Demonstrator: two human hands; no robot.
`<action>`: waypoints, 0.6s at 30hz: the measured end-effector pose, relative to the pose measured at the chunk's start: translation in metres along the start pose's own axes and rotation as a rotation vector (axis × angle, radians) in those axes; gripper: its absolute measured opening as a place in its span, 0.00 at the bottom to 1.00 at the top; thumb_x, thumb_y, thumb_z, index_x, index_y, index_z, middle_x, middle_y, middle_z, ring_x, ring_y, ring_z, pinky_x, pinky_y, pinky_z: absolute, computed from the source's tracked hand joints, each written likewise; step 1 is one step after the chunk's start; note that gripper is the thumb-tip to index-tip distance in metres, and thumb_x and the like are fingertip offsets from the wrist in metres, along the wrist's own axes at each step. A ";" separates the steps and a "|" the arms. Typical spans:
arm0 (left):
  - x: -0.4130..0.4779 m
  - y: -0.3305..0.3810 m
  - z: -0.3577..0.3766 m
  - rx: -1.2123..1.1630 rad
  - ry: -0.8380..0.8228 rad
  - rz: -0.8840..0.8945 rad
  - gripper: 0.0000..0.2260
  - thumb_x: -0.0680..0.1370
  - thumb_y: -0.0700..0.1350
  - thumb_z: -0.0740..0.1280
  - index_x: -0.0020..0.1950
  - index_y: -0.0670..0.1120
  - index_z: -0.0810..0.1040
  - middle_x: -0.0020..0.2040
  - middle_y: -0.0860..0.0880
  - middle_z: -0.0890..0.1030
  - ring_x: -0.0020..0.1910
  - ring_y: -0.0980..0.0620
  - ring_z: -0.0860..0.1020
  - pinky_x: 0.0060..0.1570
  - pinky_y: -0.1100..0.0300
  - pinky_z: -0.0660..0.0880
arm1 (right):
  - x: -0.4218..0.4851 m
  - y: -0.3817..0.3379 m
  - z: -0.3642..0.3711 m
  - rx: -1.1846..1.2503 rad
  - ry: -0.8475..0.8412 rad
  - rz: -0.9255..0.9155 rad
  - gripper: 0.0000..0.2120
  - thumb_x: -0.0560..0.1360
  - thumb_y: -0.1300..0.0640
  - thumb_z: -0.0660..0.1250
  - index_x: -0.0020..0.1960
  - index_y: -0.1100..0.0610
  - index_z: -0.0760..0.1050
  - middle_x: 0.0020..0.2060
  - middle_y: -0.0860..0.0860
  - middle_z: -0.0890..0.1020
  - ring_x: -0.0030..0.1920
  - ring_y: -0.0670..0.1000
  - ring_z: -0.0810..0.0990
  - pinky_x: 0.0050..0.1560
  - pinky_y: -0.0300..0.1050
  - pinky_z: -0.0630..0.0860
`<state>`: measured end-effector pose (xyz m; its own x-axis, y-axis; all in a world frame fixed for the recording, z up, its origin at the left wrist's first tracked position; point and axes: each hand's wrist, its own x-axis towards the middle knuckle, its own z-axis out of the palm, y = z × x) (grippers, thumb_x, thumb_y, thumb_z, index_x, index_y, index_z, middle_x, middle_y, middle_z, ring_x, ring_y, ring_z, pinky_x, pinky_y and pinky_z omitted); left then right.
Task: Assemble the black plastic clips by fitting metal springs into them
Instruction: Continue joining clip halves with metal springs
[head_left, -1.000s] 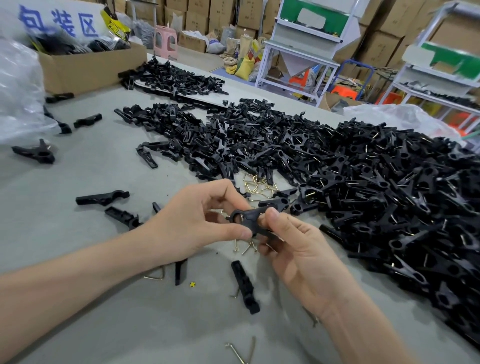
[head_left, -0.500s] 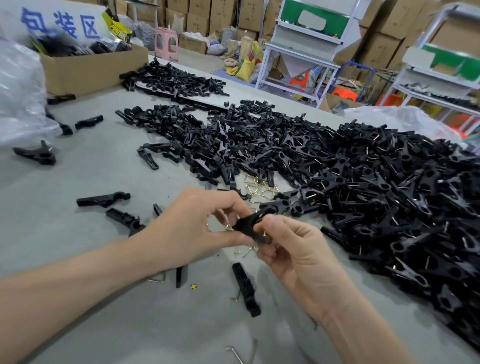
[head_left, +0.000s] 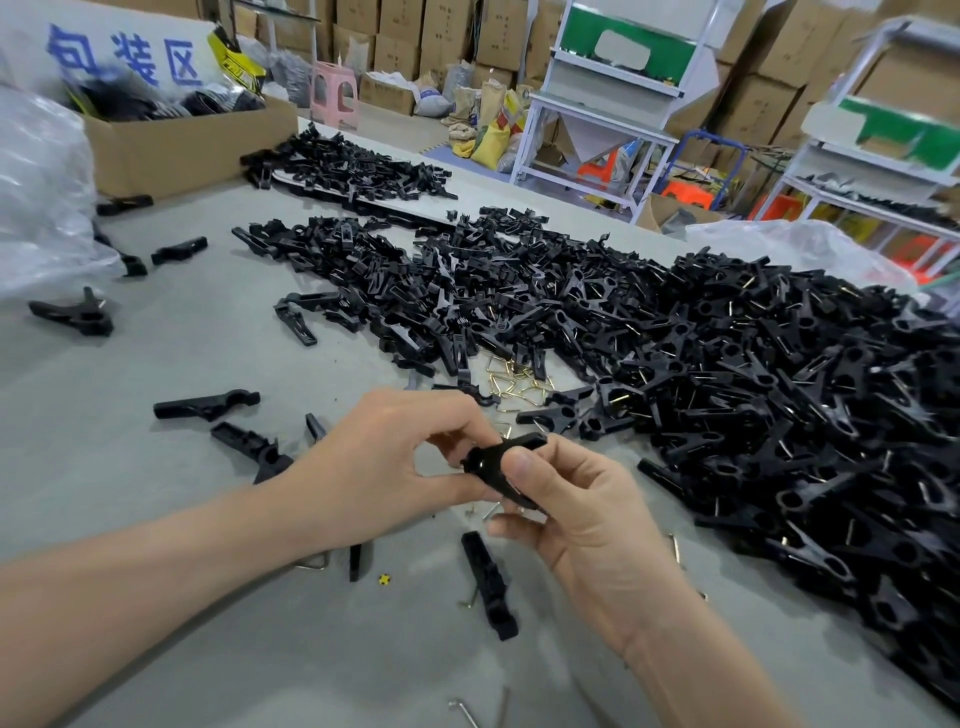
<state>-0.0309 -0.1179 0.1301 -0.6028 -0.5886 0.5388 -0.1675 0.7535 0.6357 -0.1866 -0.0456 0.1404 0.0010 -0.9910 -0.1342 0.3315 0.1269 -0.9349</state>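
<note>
Both hands hold one black plastic clip (head_left: 493, 465) above the grey table (head_left: 156, 353), near the middle of the view. My left hand (head_left: 384, 467) pinches its left end between thumb and curled fingers. My right hand (head_left: 576, 514) grips its right part, thumb on top. Whether a spring sits in the clip cannot be told. A small heap of gold metal springs (head_left: 514, 376) lies just beyond the hands. A loose black clip half (head_left: 491, 584) lies on the table under the hands.
A big pile of black clips (head_left: 727, 374) covers the table's right and far side. Loose clip halves (head_left: 208, 405) lie at left. A cardboard box (head_left: 176, 140) and a clear plastic bag (head_left: 41, 197) stand at far left. Stray springs (head_left: 467, 709) lie near the front edge.
The clip has been turned in my hands from flat, with its round hole facing me, to tilted edge-on. Both hands stayed in about the same place.
</note>
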 end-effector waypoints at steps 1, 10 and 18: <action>0.001 0.001 0.000 -0.037 0.010 0.023 0.09 0.70 0.49 0.75 0.43 0.46 0.81 0.45 0.52 0.81 0.38 0.52 0.79 0.41 0.56 0.77 | 0.000 0.001 0.001 0.029 -0.017 -0.001 0.23 0.54 0.51 0.79 0.40 0.63 0.75 0.38 0.60 0.78 0.30 0.47 0.76 0.30 0.41 0.78; 0.000 0.001 0.002 -0.086 0.077 0.122 0.04 0.71 0.47 0.72 0.44 0.51 0.80 0.61 0.53 0.74 0.45 0.55 0.75 0.49 0.63 0.73 | -0.001 0.001 0.001 0.067 -0.190 -0.016 0.32 0.51 0.46 0.83 0.50 0.61 0.81 0.41 0.61 0.82 0.41 0.56 0.83 0.41 0.46 0.81; 0.000 -0.003 0.001 -0.072 0.089 0.156 0.05 0.72 0.46 0.72 0.45 0.46 0.81 0.62 0.49 0.74 0.46 0.52 0.78 0.49 0.59 0.76 | -0.001 0.003 0.003 0.074 -0.160 -0.034 0.37 0.49 0.45 0.84 0.52 0.62 0.81 0.45 0.61 0.83 0.45 0.55 0.83 0.43 0.45 0.80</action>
<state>-0.0314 -0.1202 0.1274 -0.5453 -0.4922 0.6786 -0.0196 0.8168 0.5766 -0.1828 -0.0448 0.1388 0.1370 -0.9896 -0.0436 0.4026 0.0958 -0.9104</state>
